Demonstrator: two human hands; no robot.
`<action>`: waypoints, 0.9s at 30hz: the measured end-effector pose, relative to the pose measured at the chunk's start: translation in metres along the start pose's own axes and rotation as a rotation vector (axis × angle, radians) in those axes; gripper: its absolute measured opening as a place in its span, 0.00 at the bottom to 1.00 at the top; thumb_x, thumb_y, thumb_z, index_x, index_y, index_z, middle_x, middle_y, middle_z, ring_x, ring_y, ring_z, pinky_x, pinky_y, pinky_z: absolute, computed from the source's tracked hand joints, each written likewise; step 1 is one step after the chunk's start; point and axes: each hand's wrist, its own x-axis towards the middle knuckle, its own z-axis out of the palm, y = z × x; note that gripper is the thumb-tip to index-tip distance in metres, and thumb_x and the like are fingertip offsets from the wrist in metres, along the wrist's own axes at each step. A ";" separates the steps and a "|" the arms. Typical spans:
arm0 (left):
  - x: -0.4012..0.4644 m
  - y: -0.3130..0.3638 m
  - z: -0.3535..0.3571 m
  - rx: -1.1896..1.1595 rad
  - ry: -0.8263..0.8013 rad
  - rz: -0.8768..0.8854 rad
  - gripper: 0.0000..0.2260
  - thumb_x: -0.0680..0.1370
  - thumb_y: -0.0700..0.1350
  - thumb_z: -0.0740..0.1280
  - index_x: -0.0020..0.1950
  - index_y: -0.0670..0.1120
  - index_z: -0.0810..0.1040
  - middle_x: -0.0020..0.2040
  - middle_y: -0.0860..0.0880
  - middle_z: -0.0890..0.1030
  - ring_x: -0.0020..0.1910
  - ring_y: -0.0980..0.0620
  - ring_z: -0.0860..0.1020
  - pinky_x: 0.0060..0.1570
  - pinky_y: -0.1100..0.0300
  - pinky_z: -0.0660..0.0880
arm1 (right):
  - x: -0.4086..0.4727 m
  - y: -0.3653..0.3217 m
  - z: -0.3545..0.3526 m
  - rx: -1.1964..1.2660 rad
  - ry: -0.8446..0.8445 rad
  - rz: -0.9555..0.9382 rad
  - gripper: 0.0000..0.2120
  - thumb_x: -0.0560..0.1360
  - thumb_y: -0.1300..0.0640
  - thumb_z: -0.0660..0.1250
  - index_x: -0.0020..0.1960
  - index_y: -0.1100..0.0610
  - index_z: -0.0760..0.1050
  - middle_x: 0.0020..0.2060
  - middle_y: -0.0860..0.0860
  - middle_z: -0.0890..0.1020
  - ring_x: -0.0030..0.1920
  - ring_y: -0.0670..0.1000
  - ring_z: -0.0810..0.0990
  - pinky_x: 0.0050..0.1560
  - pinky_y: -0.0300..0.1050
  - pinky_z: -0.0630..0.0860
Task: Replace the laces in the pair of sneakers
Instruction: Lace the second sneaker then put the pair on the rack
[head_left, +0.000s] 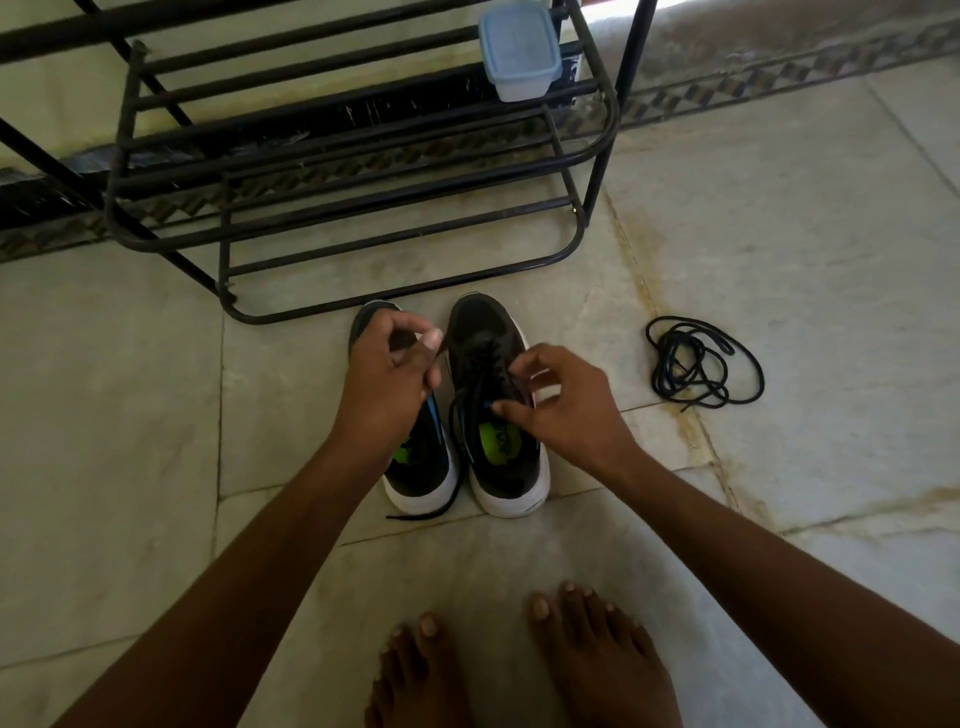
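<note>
Two bare feet (519, 670) stand on the pale stone floor (779, 218), toes pointing towards a pair of black sneakers with white soles. Both forearms reach out over them. The end of a black lace (451, 452) trails off the heel side of the shoes and lies on the floor between them and the feet. The left sneaker (421, 467) sits just beside the right sneaker (506, 467), heels nearest the person, each showing a green patch inside. The left hand (387, 379) hovers over the front half of the left sneaker with its fingers curled, thumb and forefinger pinching a strand of the lace that runs across to the right shoe. The right hand (563, 405) is over the right sneaker's tongue, fingers bent, its fingertips nipping the lacing there; what exactly sits between them I cannot tell. Off to the right, well apart from the shoes, a loose dark lace (701, 366) lies in a tangled coil on the floor. Beyond the toes of the sneakers stands a black metal shoe rack (363, 171), and on one of its upper bars rests a small pale blue lidded container (519, 52)
</note>
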 end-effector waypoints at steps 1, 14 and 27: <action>0.000 0.000 0.002 -0.025 -0.008 0.015 0.02 0.84 0.42 0.65 0.55 0.45 0.75 0.36 0.45 0.81 0.29 0.57 0.75 0.31 0.64 0.71 | -0.003 0.003 0.003 -0.053 -0.010 -0.020 0.19 0.67 0.50 0.81 0.53 0.52 0.78 0.51 0.47 0.81 0.49 0.45 0.82 0.49 0.45 0.83; 0.003 -0.019 0.011 0.145 -0.082 0.229 0.08 0.75 0.35 0.75 0.54 0.42 0.85 0.48 0.49 0.87 0.48 0.56 0.86 0.54 0.56 0.83 | -0.011 0.008 0.006 0.003 0.140 -0.109 0.09 0.73 0.58 0.77 0.51 0.59 0.80 0.42 0.49 0.85 0.43 0.42 0.84 0.46 0.34 0.81; 0.001 -0.027 0.032 0.243 0.001 0.323 0.05 0.76 0.40 0.75 0.44 0.42 0.80 0.38 0.51 0.84 0.36 0.58 0.84 0.39 0.63 0.81 | -0.009 0.024 0.006 0.211 0.124 -0.026 0.14 0.73 0.61 0.77 0.58 0.60 0.83 0.42 0.50 0.87 0.44 0.44 0.86 0.51 0.42 0.84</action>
